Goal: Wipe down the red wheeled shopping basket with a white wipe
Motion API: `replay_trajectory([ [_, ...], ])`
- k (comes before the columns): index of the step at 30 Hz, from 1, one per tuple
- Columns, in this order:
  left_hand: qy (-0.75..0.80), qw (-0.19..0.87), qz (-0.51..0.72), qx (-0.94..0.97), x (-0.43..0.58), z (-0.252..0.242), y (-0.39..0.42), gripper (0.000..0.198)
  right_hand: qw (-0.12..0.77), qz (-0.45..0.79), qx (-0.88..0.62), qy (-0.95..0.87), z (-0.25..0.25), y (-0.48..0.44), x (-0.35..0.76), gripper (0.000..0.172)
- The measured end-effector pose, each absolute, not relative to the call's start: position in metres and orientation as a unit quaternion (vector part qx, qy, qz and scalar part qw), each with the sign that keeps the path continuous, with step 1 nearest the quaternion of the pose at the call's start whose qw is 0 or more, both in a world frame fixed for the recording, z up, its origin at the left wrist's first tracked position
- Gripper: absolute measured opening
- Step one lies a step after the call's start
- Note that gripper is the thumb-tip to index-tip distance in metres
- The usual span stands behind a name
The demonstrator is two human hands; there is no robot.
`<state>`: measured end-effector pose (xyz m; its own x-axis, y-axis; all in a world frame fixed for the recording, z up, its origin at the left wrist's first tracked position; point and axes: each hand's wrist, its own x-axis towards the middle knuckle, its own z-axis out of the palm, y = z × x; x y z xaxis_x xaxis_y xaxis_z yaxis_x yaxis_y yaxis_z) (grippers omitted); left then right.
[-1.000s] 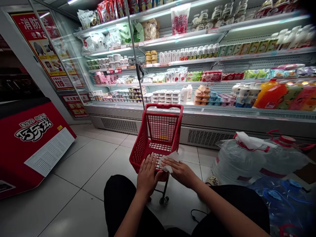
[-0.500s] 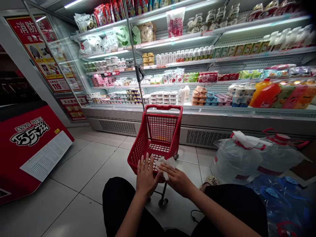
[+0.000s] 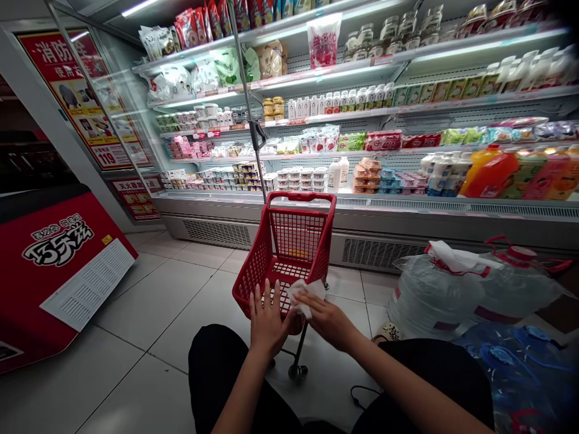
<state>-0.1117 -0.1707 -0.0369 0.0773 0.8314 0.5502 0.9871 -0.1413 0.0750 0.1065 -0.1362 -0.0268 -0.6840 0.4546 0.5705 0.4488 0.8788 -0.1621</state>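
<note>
A red plastic shopping cart [image 3: 296, 238] stands between my knees, its mesh basket facing me. My left hand [image 3: 268, 328] lies over the basket's near edge with fingers stretched and spread, holding nothing. In my right hand [image 3: 332, 325] is a crumpled white tissue [image 3: 318, 291], pressed beneath the fingers at the near right corner of the basket. The thumb of my left hand points towards this corner, close to the right fingertips. The spot under the tissue is hidden.
Behind the cart runs a refrigerated display case [image 3: 289, 208] full of bottles, cups and bags. Large clear water jugs [image 3: 436, 292] and blue bottles [image 3: 502, 355] stand at the right. A red freezer [image 3: 67, 265] is at the left, on the tiled floor [image 3: 181, 289].
My right hand has shifted slightly right with the tissue along the basket's corner. My left hand stays nearly in place. The view has moved a little.
</note>
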Motion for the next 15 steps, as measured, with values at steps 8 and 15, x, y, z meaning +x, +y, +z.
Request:
replay_trajectory([
  [8, -0.576, 0.094, -0.274, -0.764, -0.091, -0.026, -0.185, 0.084, 0.277, -0.002, -0.182, -0.943, -0.025, -0.143, 0.1, 0.055],
  [15, -0.558, 0.139, -0.258, -0.776, -0.103, -0.035, -0.188, 0.091, 0.312, 0.005, -0.263, -0.913, -0.017, -0.095, 0.116, 0.061],
])
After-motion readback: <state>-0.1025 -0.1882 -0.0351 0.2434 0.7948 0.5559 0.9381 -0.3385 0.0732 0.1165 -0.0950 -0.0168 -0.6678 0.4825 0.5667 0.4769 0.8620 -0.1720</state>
